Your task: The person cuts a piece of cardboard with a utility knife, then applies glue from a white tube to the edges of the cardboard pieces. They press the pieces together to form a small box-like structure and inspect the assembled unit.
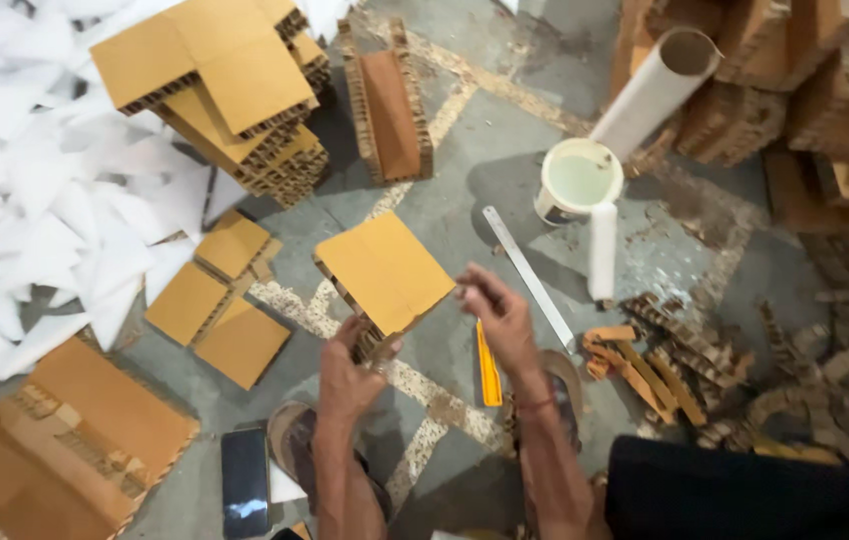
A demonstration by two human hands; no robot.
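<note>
Honeycomb cardboard square (pixel 385 270) — held above the grey floor (pixel 485 170), tilted. Left hand (pixel 350 370) — forearm raised, fingers clamped on the square's lower corner. Right hand (pixel 500 320) — fingers curled, pinching its right edge. Yellow cutter (pixel 488 365) and steel ruler (pixel 528 275) lie just beside.

The person is showing 2 bare forearms with no sleeves reaching the wrists. The left hand (pixel 350 375) is wearing nothing. The right hand (pixel 501 318) is wearing a thin reddish thread around its wrist. A dark garment is covering the lap at lower right.
</note>
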